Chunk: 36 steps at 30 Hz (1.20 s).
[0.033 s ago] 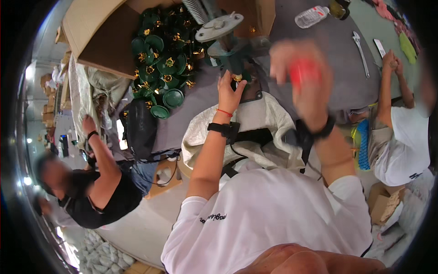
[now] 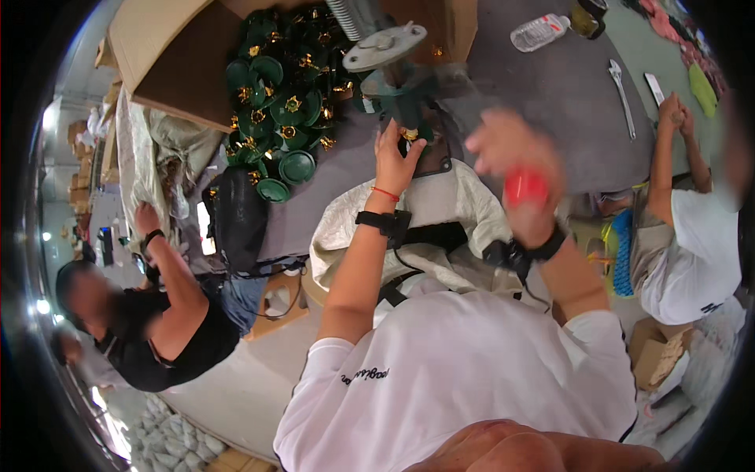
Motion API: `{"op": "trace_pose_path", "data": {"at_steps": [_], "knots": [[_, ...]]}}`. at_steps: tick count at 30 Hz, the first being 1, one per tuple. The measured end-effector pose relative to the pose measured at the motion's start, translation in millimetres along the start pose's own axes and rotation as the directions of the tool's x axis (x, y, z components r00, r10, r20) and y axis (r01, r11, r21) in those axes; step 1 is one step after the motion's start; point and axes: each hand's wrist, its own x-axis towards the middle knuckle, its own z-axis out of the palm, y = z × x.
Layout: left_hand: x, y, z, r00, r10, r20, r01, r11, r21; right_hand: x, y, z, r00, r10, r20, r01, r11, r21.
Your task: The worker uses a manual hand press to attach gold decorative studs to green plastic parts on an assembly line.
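Observation:
My left hand (image 2: 399,161), with a red string and a black band at its wrist, is under a metal hand press (image 2: 384,47). Thumb and fingers close around a small gold-and-green piece (image 2: 409,135) below the press's ram. My right hand (image 2: 523,153) is in the air to the right of the press, smeared by motion. A red round thing (image 2: 525,187) shows over the back of this hand, too blurred to name. Left of the press lie several dark green cup-shaped pieces (image 2: 289,118) with gold flower-like fittings, heaped at the open cardboard box (image 2: 169,59).
On the grey table lie a clear bottle (image 2: 539,33) and an adjustable wrench (image 2: 621,98). A white woven sack (image 2: 346,228) hangs over my lap. A black bag (image 2: 240,216) rests at the left edge. People sit on both sides, one in black (image 2: 169,338), one in white (image 2: 692,252).
My right hand, with the red thing over it, has moved down toward me. My left hand stays at the press.

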Motion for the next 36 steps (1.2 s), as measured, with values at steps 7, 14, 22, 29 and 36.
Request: {"op": "trace_pose_path", "data": {"at_steps": [7, 14, 22, 29, 36], "knots": [[0, 3, 0, 0.997, 0.076, -0.004, -0.076, 0.996, 0.039, -75, 3, -15, 0.984, -0.023, 0.178, 0.125, 0.797, -0.591], [17, 9, -8, 0.993, -0.015, 0.117, 0.018, 0.999, -0.026, 142, 11, 23, 0.957, 0.203, -0.207, -0.228, 0.968, -0.104], [-56, 20, -38, 0.964, 0.253, 0.086, -0.267, 0.933, 0.242, 203, 100, 24, 0.881, 0.313, -0.355, -0.299, 0.949, 0.097], [-25, -40, -143, 0.849, -0.313, -0.426, 0.509, 0.701, 0.499, 198, 90, 31, 0.882, 0.305, -0.36, -0.286, 0.952, 0.107], [-34, -67, -134, 0.866, -0.028, -0.499, 0.228, 0.91, 0.346, 200, 94, 28, 0.891, 0.265, -0.368, -0.256, 0.964, 0.074]]}}
